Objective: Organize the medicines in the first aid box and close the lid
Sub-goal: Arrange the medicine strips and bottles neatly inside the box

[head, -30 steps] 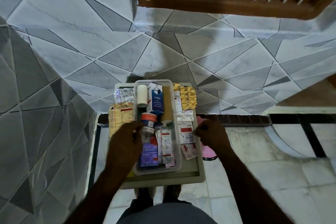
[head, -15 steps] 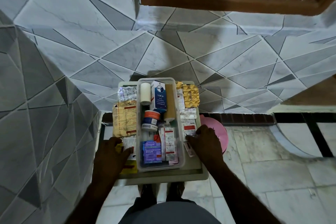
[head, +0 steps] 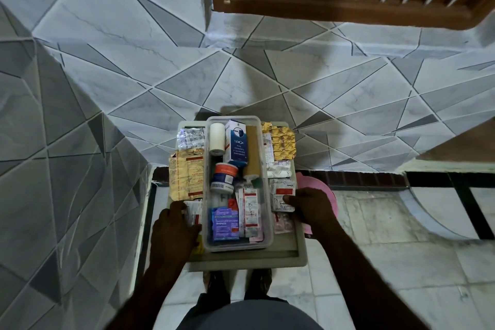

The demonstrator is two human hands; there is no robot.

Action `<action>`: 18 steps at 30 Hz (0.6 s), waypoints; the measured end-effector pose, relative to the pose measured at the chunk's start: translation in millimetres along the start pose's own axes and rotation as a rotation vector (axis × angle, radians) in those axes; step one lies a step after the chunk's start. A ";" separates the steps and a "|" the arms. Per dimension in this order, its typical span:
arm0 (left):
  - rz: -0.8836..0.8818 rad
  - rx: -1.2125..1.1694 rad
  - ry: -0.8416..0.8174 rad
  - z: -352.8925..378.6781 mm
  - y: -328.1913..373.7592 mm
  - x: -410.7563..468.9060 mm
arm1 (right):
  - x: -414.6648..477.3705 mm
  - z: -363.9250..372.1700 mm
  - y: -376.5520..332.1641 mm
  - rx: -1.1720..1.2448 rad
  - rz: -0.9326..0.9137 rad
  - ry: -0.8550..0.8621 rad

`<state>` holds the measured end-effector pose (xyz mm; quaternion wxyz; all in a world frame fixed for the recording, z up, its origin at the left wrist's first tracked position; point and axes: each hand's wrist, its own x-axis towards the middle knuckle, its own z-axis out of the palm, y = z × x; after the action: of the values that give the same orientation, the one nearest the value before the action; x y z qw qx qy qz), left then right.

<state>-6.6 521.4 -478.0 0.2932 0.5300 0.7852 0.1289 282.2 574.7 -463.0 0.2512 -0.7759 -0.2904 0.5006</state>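
A clear plastic first aid box (head: 267, 241) stands open on a small beige table (head: 301, 254). It holds a white bandage roll (head: 217, 138), a blue-and-white carton (head: 235, 143), a brown roll, an orange-lidded jar (head: 226, 169) and several flat medicine packs. Blister strips lie loose on both sides of the box. My left hand (head: 174, 225) lies left of the box, its fingers curled over a white-and-red strip (head: 194, 213). At the box's right side my right hand (head: 312, 206) pinches a red-labelled strip (head: 281, 191). I see no lid.
Gold foil strips (head: 281, 139) lie at the table's back right, and a tan sheet of strips (head: 186, 177) at the left. A pink plastic object (head: 330, 195) sits behind my right hand. Tiled walls close in behind and on the left. My feet stand under the table's front edge.
My left hand has left the box's middle and dropped to the strips at the front left. My right hand has shifted onto the red-labelled strip on the right.
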 end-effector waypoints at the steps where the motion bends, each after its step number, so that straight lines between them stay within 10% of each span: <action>1: -0.005 -0.018 -0.002 0.0 0.5 0.7 | -3.1 -4.1 -1.3 0.054 0.020 -0.032; 18: -0.080 -0.180 -0.029 -5.2 12.3 1.0 | -45.3 -25.8 -62.9 0.195 -0.165 -0.202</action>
<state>-0.7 527.9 -467.9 0.3560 0.4716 0.7865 0.1795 278.5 584.6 -382.0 0.3350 -0.6672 -0.3269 0.5795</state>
